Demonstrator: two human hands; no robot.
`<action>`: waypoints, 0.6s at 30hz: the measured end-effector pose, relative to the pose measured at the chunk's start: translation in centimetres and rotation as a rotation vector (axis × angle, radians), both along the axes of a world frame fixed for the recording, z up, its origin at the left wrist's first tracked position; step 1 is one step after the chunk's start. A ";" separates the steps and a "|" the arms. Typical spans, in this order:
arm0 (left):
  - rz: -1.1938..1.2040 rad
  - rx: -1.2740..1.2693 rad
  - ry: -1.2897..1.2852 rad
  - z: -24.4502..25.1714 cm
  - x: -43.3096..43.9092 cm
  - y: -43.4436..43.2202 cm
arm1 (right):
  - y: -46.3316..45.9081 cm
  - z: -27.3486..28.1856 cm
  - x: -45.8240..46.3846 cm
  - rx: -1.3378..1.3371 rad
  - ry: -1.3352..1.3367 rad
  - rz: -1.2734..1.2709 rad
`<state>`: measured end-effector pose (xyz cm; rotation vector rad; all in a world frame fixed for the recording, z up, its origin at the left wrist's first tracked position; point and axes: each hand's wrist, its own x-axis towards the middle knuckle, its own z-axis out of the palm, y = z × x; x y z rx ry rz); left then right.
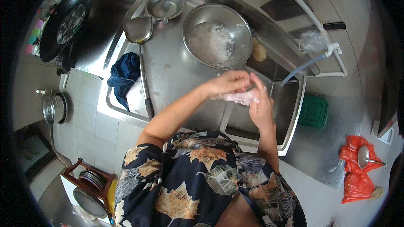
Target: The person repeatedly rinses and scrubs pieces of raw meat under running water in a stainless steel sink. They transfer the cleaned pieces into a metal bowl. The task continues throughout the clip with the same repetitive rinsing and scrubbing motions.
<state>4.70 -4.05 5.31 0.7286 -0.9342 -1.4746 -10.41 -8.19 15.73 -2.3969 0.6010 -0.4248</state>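
My right hand [262, 107] holds a pale pink, wet, soft piece [238, 97], perhaps raw meat or a cloth, over the divider and the left edge of the sink. Close beside it, my left hand [228, 83] has its fingers curled near the right fingertips; whether it grips anything is not clear. Beyond both hands stands a large stainless steel bowl [195, 42] with cloudy liquid and white, flaky matter in it. Under the hands lies the steel sink counter [176, 69], with a basin [284, 101] at its right. White bits show on the skin of my right hand.
A wok spatula [142, 69], a dark blue cloth [124, 75] and a small metal bowl with a spoon [159, 1] are on the counter's left. A wok [68, 22] stands far left. A blue hose [303, 67] reaches over the basin; a green container [313, 112] sits right of it.
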 end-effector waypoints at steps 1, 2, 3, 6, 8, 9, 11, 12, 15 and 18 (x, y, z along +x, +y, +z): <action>0.139 -0.169 -0.008 0.1 -1.6 0.3 | 0.0 -0.2 0.3 -0.079 -0.044 -0.001; 0.182 -0.168 0.029 0.2 -2.9 0.5 | -0.1 -0.3 0.4 -0.130 -0.054 -0.007; 0.187 -0.150 0.033 0.2 -3.7 0.8 | -0.1 -0.3 0.5 -0.157 -0.046 -0.025; 0.426 -0.186 -0.311 0.5 -4.5 1.4 | 0.0 -0.4 0.8 -0.139 0.003 -0.088; 0.510 -0.194 -0.801 1.1 -3.5 1.5 | 0.3 -0.3 0.6 -0.107 -0.045 -0.130; 0.540 -0.230 -1.034 1.7 -2.9 1.7 | 0.5 -0.2 0.5 -0.089 -0.036 -0.142; 0.757 -0.183 -1.032 3.1 -0.7 1.5 | 0.8 -0.1 0.2 -0.041 -0.016 -0.166; 0.797 -0.106 -1.037 4.0 0.5 1.4 | 0.8 -0.1 -0.1 -0.021 -0.035 -0.175; 1.034 -0.174 -0.856 6.7 4.9 1.4 | 0.4 0.1 -0.9 0.031 -0.118 -0.171; 0.669 -0.337 -0.061 8.0 9.5 2.3 | 0.1 -0.1 -0.9 0.048 -0.234 -0.124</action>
